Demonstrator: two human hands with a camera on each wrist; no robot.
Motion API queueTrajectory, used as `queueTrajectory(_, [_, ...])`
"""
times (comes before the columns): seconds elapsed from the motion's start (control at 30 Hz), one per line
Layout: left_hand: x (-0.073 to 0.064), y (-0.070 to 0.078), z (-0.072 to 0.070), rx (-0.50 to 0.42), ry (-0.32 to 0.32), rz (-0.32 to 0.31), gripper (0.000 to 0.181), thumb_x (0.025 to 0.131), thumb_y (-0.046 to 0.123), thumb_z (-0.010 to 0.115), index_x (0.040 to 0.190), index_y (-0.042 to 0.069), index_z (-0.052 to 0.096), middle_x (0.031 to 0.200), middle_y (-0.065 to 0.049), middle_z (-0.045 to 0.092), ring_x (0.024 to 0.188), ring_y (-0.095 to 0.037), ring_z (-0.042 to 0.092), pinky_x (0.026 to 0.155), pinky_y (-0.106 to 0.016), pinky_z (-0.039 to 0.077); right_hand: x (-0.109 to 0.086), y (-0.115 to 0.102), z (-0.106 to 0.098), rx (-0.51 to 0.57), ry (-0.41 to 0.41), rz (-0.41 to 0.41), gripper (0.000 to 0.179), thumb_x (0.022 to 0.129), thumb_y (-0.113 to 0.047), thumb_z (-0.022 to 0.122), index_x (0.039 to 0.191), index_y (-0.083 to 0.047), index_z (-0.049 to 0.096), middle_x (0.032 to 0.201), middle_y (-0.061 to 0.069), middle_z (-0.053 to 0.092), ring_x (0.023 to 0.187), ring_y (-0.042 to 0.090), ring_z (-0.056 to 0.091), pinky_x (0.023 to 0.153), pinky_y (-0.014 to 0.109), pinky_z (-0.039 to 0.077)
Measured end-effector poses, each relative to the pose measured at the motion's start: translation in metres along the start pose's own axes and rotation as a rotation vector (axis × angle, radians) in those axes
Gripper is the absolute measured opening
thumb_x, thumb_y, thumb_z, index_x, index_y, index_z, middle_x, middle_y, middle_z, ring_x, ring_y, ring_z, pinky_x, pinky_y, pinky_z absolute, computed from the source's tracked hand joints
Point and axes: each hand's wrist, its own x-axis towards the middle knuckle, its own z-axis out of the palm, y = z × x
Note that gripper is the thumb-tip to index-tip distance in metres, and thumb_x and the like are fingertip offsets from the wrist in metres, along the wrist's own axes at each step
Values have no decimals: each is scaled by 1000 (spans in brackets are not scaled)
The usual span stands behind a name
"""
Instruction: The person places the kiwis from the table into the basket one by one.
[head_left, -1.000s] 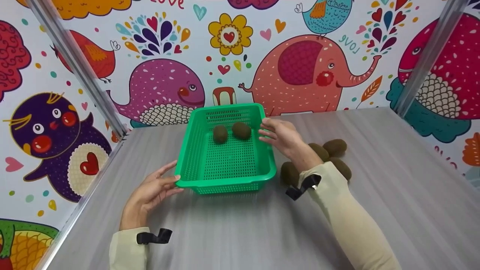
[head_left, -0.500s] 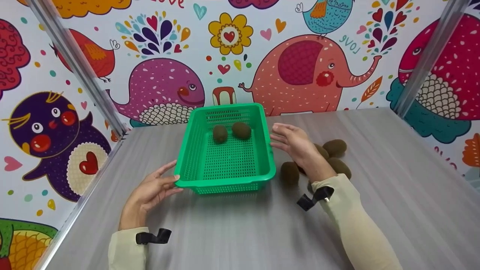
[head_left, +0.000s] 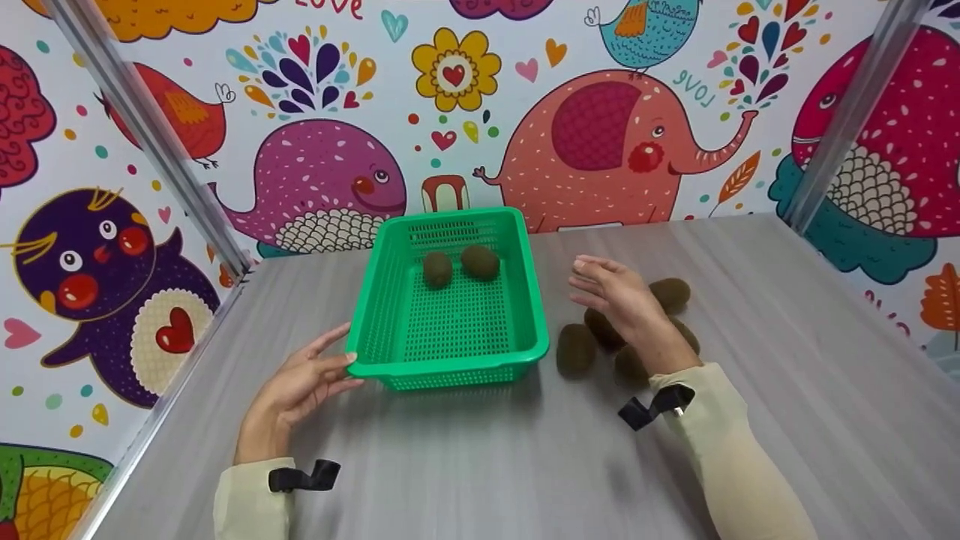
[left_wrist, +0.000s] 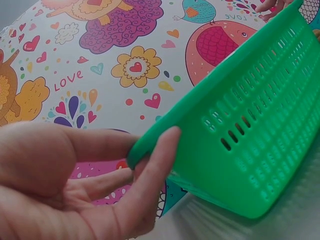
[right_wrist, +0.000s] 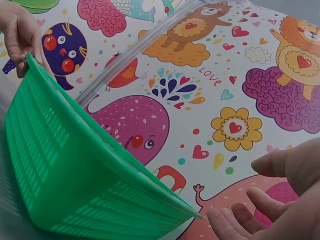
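Observation:
A green plastic basket with perforated walls stands on the table in the head view. Two brown kiwis, one beside another, lie in its far half. My left hand pinches the rim at the near left corner; the left wrist view shows the thumb and a finger on either side of it. To the right of the basket, my right hand hovers apart from it, fingers relaxed and holding nothing. Below and around that hand several more kiwis lie on the table, some partly covered by it.
The grey wood-grain table reaches back to a wall printed with cartoon animals. Metal frame posts, one at the left and one at the right, rise at the table's back corners.
My right hand has left the basket's right rim and moved right, over the loose kiwis. My left hand and the basket have stayed in place.

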Motion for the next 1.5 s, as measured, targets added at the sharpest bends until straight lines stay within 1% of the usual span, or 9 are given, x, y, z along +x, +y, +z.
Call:
queueTrajectory(0.2, [0,0,-1,2,4,-2,75,100,6,58,161,8,14,114,-9,65,96,-13,72,88,-30,61,-1,2,-11,-15,19,12,57,100,-37,60,147,-7,44,148,9,49,138,24,51,112,32,46])
queueTrajectory(0.5, [-1,-1,0,-1,15,-1,74,100,4,56,161,7,13,115,-9,63,96,-13,71,88,-29,61,1,-4,-26,-15,31,4,63,100,-39,60,149,-6,41,146,9,48,140,26,47,118,39,41])
queueTrajectory(0.7, [-1,-1,0,-6,22,0,74,100,4,56,161,7,15,114,-9,64,95,-13,71,87,-29,61,3,-6,-40,23,64,10,55,99,-38,62,143,-8,46,122,-3,59,123,16,56,115,36,44])
queueTrajectory(0.8, [-1,-1,0,-9,20,-4,74,100,4,56,161,7,14,113,-8,64,95,-13,71,88,-29,61,4,-5,-47,38,68,5,55,98,-37,63,142,-8,46,116,-7,61,117,13,58,112,33,47])
queueTrajectory(0.93, [-1,-1,1,-12,22,-4,75,100,3,56,161,7,13,113,-8,64,95,-13,71,88,-29,61,5,-6,-56,42,89,6,59,97,-39,64,144,-8,44,120,-7,58,124,15,55,110,29,48])
queueTrajectory(1.03, [0,-1,1,-12,19,-2,75,100,3,56,161,7,13,112,-8,64,95,-13,71,88,-29,61,5,-6,-64,46,117,17,45,97,-39,64,132,-15,50,124,-6,56,135,19,49,107,25,49])
queueTrajectory(1.17, [0,-1,1,-9,11,-1,75,100,3,56,161,7,13,112,-8,65,95,-13,72,88,-29,61,9,-4,-73,39,155,49,55,97,-40,64,143,-14,46,147,7,48,144,21,42,110,26,47])
queueTrajectory(1.27, [0,-1,1,1,7,-1,75,100,4,56,161,7,13,113,-8,65,96,-13,71,87,-29,61,11,-2,-77,29,182,71,71,98,-40,62,156,-10,32,161,10,35,147,22,39,117,30,40])
queueTrajectory(1.5, [1,0,1,-2,10,-6,74,100,4,56,161,7,13,114,-9,64,97,-13,71,87,-29,61,16,3,-89,55,260,118,69,97,-40,63,154,-13,35,161,8,35,148,23,38,119,32,39])
